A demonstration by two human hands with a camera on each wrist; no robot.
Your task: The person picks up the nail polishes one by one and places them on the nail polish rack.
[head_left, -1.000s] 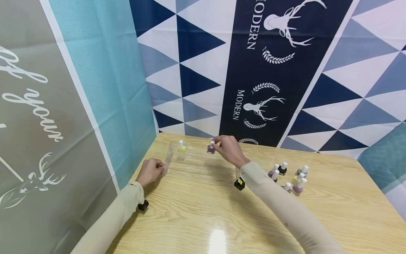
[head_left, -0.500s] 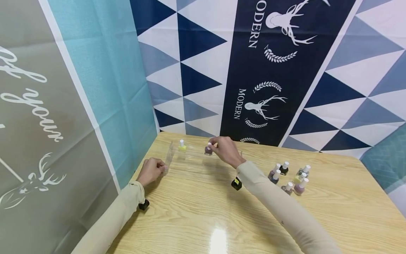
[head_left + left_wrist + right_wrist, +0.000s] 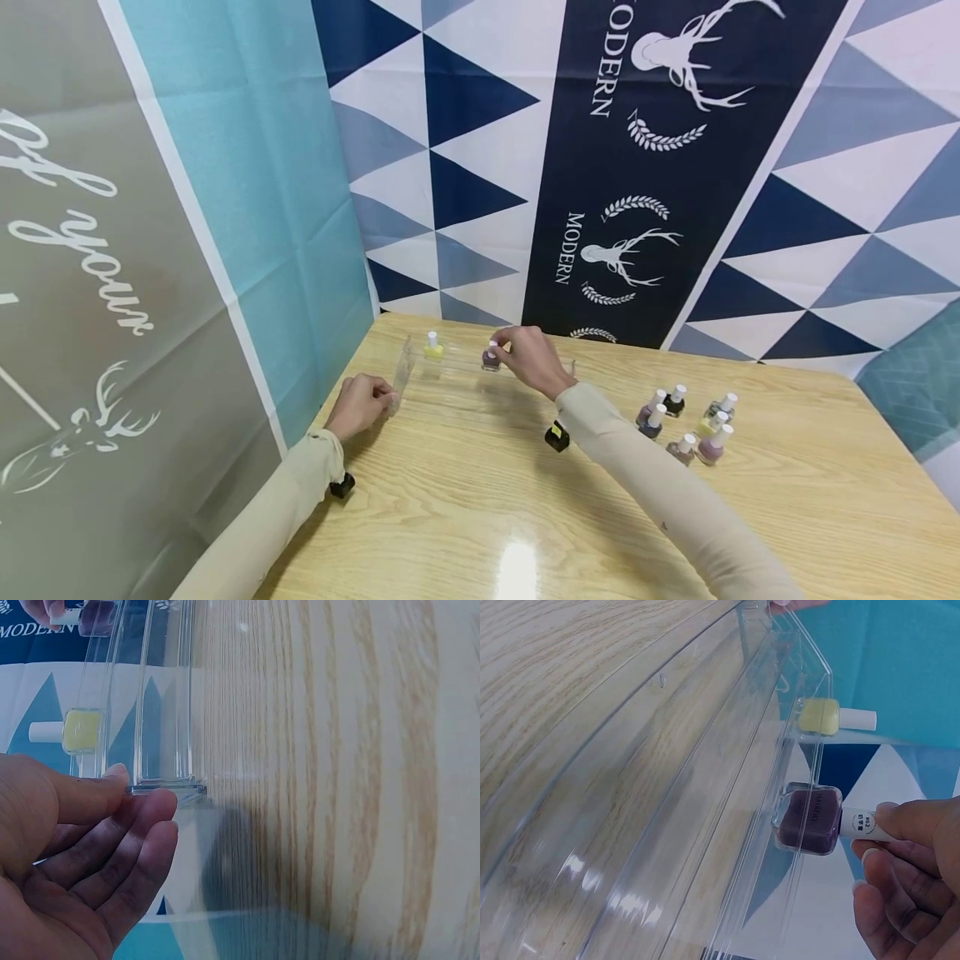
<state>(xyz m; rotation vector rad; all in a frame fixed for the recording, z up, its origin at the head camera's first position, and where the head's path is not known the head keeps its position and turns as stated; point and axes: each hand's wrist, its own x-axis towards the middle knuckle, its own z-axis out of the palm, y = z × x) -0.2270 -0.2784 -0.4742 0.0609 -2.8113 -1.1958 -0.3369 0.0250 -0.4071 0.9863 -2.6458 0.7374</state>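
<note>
A clear acrylic tiered rack (image 3: 403,367) stands on the wooden table. At its left end panel, my left hand (image 3: 362,404) pinches the edge between thumb and fingers, as the left wrist view (image 3: 97,847) shows. My right hand (image 3: 528,358) holds a dark purple nail polish bottle (image 3: 810,820) by its white cap (image 3: 861,823). The bottle is upright at the rack's top tier, its base overlapping the clear front lip in the right wrist view. To its left on that same tier stands a yellow nail polish bottle (image 3: 433,350) with a white cap.
Several more nail polish bottles stand in a group right of the rack, among them a black one (image 3: 674,403) and a pinkish-purple one (image 3: 710,447). Behind the table (image 3: 450,517) hangs a patterned cloth (image 3: 480,108), with a teal and grey one (image 3: 277,208) at the left.
My right hand has shifted a little left along the top tier with the purple nail polish bottle, nearer the yellow one. My left hand keeps its hold on the rack's end panel.
</note>
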